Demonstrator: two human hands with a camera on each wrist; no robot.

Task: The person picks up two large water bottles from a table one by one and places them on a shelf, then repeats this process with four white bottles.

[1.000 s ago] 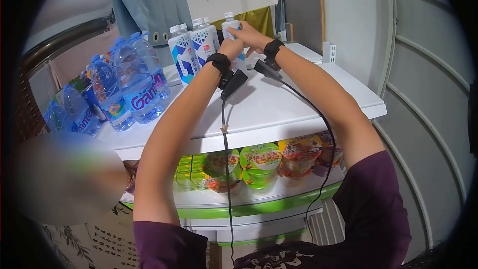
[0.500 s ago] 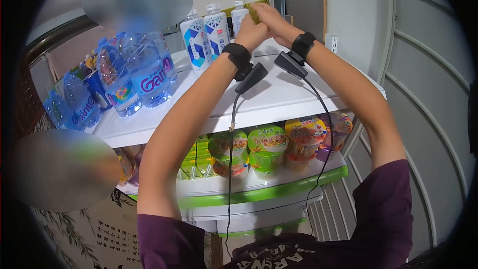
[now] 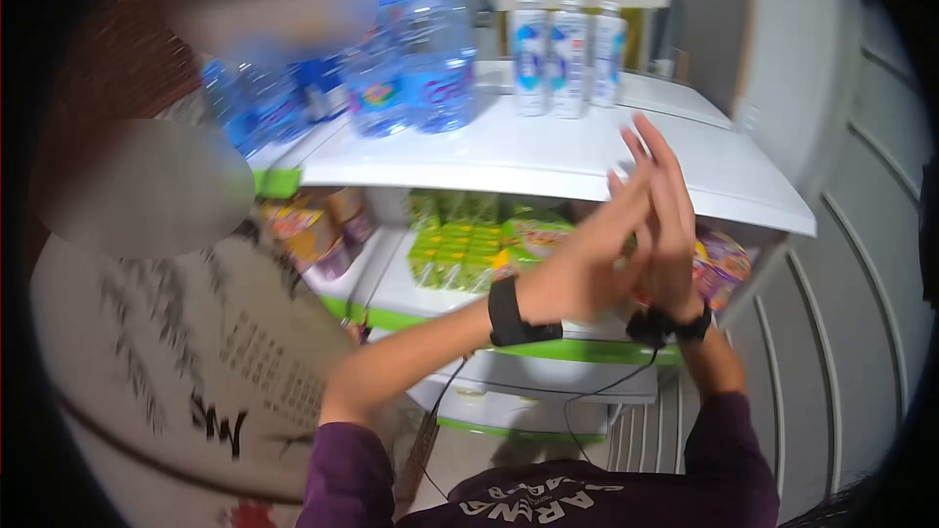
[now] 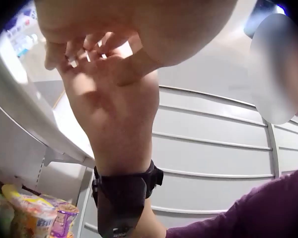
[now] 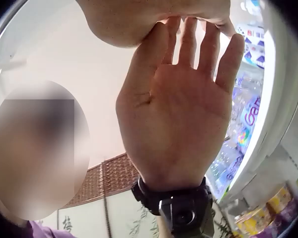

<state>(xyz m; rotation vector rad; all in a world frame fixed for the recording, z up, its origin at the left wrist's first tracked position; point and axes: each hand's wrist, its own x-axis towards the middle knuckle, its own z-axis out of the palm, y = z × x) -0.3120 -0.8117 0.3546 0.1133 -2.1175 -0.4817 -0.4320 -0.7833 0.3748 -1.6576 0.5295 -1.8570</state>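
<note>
In front of the white shelf's top edge, my left hand (image 3: 584, 259) and right hand (image 3: 671, 225) come together, fingers straight and pointing up. Neither holds anything. The left wrist view shows the right palm (image 4: 116, 109) facing the camera. In the right wrist view, the left palm (image 5: 181, 114) has its fingers spread a little, their tips overlapped by the other hand. Just beyond my fingertips, several white-and-blue bottles with white caps stand upright on the shelf top, among them a left one (image 3: 530, 59) and a right one (image 3: 607, 54).
Large clear blue water bottles (image 3: 437, 78) stand left on the shelf top (image 3: 509, 152). Below are green boxes (image 3: 450, 254) and noodle cups (image 3: 722, 269). Grey panelling (image 3: 861, 313) rises on the right, and cables (image 3: 562, 401) hang from my wrists.
The right hand has let go of the white bottle at the back. Both hands have come back toward me, off the shelf top, and met. The head view has swung left.
</note>
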